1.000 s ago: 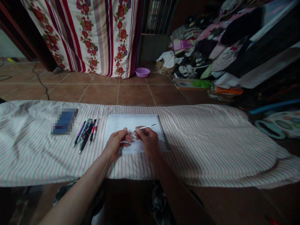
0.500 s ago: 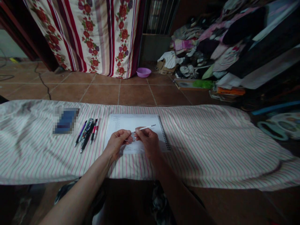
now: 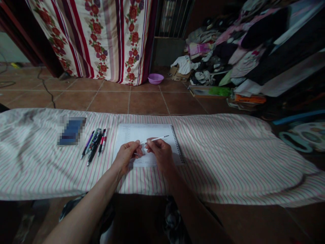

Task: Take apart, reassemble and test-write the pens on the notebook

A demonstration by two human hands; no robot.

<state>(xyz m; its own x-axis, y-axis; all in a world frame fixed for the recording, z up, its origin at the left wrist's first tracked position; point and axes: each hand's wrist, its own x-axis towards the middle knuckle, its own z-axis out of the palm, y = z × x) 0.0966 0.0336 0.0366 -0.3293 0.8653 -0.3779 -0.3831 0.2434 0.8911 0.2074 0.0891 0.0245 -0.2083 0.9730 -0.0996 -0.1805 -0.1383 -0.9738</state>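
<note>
Pinching thin white pen (image 3: 156, 138) in right hand (image 3: 161, 154), fingers closed on its near half, tip pointing away and right. Curling left hand (image 3: 126, 156) shut just beside, fingertips meeting the pen's near end; gripping or only touching, cannot tell. Holding both over open spiral notebook (image 3: 129, 131) on striped cloth (image 3: 228, 152). Seeing bundle of pens (image 3: 94, 145) just left of notebook, blurred blue thing (image 3: 71, 130) beyond.

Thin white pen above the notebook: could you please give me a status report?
Right hand pinches thin white pen. Left hand closed at its near end, grip unclear. Both over spiral notebook. Nothing blocking; spare pens lie left.
</note>
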